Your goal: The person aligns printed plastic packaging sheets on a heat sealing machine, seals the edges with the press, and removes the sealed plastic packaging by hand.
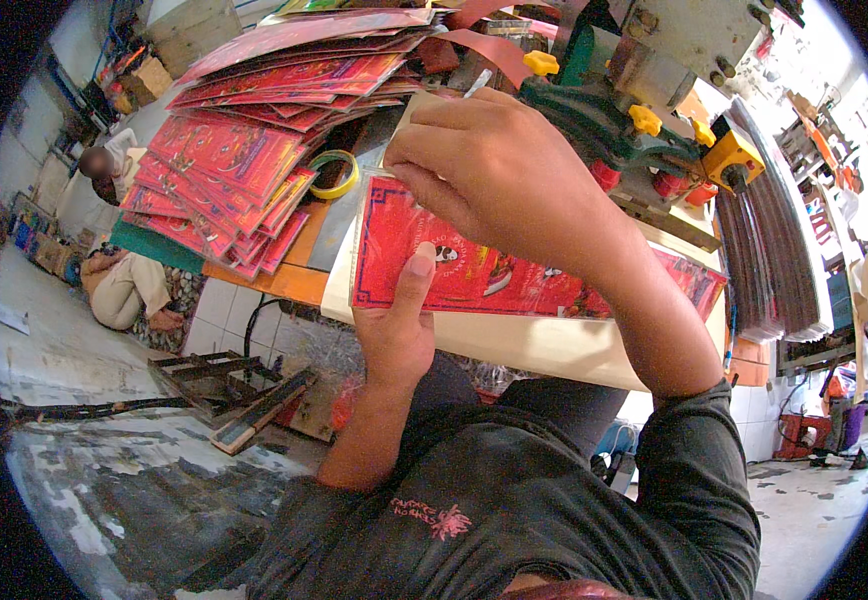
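My left hand (401, 325) grips a long red printed sheet (474, 285) with a clear glossy layer, its thumb flat on top and its fingers hidden underneath. Over the sheet's upper left corner is my right hand (494, 170), fingers curled and pinched together. A slim pale stick-like thing (476, 83) juts out beyond its knuckles; its kind is hidden by the hand. My right forearm covers part of the sheet, which lies over a cream board (544, 345) on the bench.
Stacked red printed sheets (234, 155) fan out at the left, beside a yellow tape roll (335, 174). A green machine with yellow knobs (644, 121) stands behind my right arm. Dark boards (769, 230) lean at the right. A person (124, 285) sits on the floor far left.
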Tool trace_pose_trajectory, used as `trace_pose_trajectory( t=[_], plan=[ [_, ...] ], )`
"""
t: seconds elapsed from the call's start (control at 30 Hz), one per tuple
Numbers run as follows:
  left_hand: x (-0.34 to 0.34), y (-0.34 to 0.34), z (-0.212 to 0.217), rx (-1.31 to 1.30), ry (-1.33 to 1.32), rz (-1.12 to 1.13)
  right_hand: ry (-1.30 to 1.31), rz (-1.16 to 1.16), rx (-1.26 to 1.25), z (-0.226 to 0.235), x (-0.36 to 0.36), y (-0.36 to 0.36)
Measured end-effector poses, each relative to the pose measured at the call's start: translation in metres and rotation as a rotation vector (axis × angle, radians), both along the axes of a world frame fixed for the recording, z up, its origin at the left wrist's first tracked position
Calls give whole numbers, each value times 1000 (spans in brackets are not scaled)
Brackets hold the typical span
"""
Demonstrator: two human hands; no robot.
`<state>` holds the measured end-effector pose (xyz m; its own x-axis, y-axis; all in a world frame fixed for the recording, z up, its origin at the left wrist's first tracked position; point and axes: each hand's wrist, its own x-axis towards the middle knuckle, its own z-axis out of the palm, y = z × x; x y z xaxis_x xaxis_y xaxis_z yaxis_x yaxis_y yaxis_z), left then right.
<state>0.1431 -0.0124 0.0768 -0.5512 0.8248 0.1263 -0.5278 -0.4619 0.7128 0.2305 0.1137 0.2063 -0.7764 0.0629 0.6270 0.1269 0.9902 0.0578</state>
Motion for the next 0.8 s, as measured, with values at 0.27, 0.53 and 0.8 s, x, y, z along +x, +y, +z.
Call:
trace_pose_trajectory(
  t=[0.27, 0.53, 0.8],
  plan=[
    [7, 1, -5, -22, 29, 14, 170, -127, 116, -13, -5, -5],
    [3, 2, -7, -28, 18, 135, 492, -304, -322, -6, 27, 25],
    [-86, 2, -35, 49, -167, 167, 486, 261, -964, -26, 100, -39]
  ],
)
